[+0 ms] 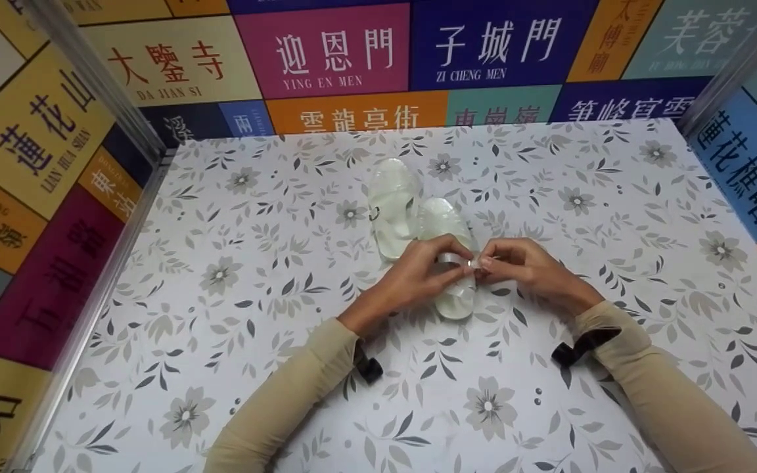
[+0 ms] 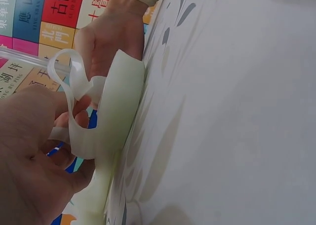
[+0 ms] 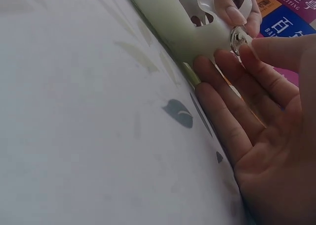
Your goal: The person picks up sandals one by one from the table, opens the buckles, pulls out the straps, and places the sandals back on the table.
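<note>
Two pale green, translucent sandals lie on the patterned table, the left one (image 1: 393, 230) a little farther back than the right one (image 1: 455, 305). My left hand (image 1: 414, 270) reaches over the right sandal and pinches its thin strap (image 2: 78, 74), which curves up in a loop. From the other side, my right hand (image 1: 528, 266) pinches a small silver buckle (image 3: 238, 39) at the sandal's outer edge between thumb and index finger. Its other fingers extend along the sandal's side. How far the strap passes through the buckle is hidden by the fingertips.
White cloth with grey flowers and leaves covers the table (image 1: 299, 394). Colourful panels (image 1: 326, 56) with printed characters stand behind and at both sides. A black band (image 1: 368, 368) sits at the left wrist, another band (image 1: 572, 353) at the right.
</note>
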`<state>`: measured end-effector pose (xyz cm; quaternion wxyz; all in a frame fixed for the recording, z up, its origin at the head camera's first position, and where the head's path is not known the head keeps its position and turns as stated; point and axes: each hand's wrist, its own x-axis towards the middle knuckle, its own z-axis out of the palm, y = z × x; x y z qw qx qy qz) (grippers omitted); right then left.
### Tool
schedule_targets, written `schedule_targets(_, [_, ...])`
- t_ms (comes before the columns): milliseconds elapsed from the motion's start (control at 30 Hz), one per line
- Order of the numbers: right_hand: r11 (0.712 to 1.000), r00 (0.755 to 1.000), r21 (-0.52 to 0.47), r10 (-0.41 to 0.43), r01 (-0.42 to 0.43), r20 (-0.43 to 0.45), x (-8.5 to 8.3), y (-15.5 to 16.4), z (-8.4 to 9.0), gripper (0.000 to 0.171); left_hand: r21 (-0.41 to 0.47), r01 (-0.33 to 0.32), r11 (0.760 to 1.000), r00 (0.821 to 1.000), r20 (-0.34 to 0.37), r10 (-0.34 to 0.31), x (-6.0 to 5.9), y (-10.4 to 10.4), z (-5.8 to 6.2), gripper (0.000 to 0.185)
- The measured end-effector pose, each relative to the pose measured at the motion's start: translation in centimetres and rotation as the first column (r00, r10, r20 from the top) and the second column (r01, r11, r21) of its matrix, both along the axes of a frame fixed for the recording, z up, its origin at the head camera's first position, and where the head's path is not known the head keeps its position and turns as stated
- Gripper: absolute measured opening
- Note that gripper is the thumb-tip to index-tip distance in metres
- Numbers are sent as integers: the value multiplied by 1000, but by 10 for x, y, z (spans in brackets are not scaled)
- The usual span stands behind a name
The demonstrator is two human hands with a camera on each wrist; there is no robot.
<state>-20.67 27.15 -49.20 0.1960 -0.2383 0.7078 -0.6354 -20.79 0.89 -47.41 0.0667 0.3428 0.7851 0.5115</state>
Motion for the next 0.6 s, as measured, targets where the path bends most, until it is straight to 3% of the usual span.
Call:
schedule_targets(100, [1000,1000,1,10,-10,-16,0,0,-1,20,3,6,1000,1000,-22,-6,0,0,0,18])
schedule_targets(300, [1000,1000,21,10,-10,-29,1,0,-3,18,9,25,1000,999,27,-26,3,2,0,19])
schedule_targets(600, [999,999,1,32,-32,-15,-1,1,-2,24,-14,29,999,999,33,-28,1,1,2,17])
